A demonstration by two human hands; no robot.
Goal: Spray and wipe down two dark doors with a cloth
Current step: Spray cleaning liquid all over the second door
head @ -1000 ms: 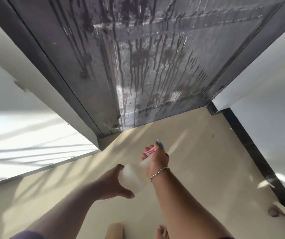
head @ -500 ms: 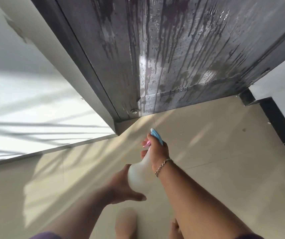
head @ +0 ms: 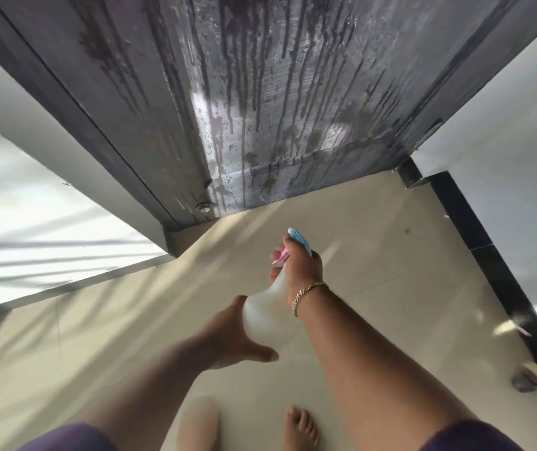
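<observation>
A dark grey door [head: 276, 102] stands ahead, its lower panel wet with long drip streaks. A translucent white spray bottle [head: 265, 315] with a blue nozzle and pink trigger is held low in front of the door's bottom edge, pointing at it. My right hand [head: 299, 268] grips the bottle's neck with fingers around the trigger. My left hand [head: 237, 336] cups the bottle's base from below. No cloth is in view.
Beige tiled floor [head: 342, 255] stretches below the door. A white wall with black skirting [head: 475, 242] runs along the right, a small door stop [head: 524, 382] near it. A bright white wall lies at left. My bare feet [head: 299, 428] show at the bottom edge.
The view has drifted across the door's lower part. Both hands keep the same hold on the bottle, which stays aimed at the bottom of the door.
</observation>
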